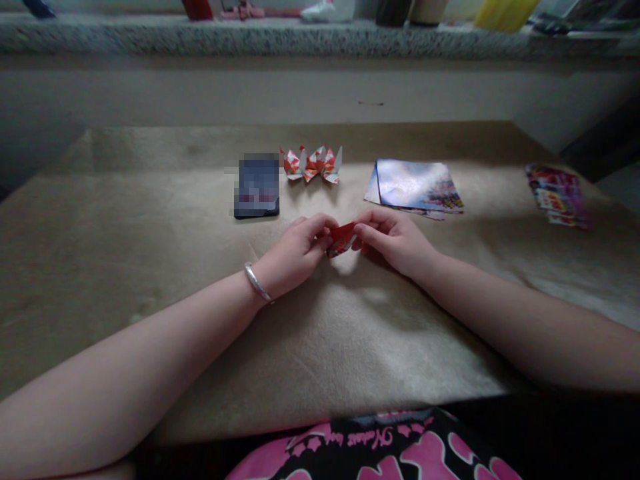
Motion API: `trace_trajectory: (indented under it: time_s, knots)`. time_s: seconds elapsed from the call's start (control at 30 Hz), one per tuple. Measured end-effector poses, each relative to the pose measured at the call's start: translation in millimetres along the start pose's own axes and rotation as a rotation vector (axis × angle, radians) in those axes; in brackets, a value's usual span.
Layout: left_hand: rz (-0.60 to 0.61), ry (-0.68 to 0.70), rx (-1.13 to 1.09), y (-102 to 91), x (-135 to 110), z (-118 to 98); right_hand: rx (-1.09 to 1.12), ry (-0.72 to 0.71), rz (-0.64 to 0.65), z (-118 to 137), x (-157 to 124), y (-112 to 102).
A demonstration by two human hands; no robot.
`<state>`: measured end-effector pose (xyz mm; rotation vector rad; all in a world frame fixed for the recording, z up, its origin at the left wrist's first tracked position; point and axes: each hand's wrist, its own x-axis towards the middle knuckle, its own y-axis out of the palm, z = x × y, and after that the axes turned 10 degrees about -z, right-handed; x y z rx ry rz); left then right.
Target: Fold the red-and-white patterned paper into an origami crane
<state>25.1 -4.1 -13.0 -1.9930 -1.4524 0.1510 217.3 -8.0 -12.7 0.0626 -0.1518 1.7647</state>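
Note:
A small folded piece of red patterned paper [342,239] is pinched between both hands just above the brown paper-covered table [150,220]. My left hand [295,257], with a silver bangle on its wrist, grips the paper's left end with closed fingers. My right hand [393,240] pinches the right end with thumb and fingers closed. Behind the hands stand three folded red and white paper cranes [313,163] in a row.
A dark phone [257,185] lies left of the cranes. A stack of printed paper sheets [415,188] lies to the right, and more colourful sheets [557,193] near the table's right edge. A granite ledge [300,37] with several objects runs along the back.

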Motion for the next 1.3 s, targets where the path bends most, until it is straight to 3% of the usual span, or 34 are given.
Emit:
trace_trajectory:
  time_s: [0.27,0.4,0.47,0.73,0.93,1.3]
  knots:
    - [-0.038,0.005,-0.158,2.0,1.7,-0.2,0.001,0.015,-0.022,-0.2,1.3,1.4]
    - [-0.252,0.017,-0.064,1.1,1.6,1.2,0.021,0.038,-0.033,1.8,0.2,4.8]
    - [-0.292,0.047,-0.006,-0.1,1.4,1.5,0.032,0.073,-0.050,1.7,-0.1,5.8]
    - [-0.215,0.113,0.097,-2.0,1.3,-1.7,0.071,0.082,-0.165,0.1,1.0,3.8]
    - [-0.190,0.144,0.151,-4.2,2.2,-1.2,0.053,0.050,-0.183,1.8,-0.6,5.1]
    - [-0.086,-0.010,0.051,-6.5,-0.2,-8.8,-0.049,-0.005,-0.177,-3.3,2.8,1.4]
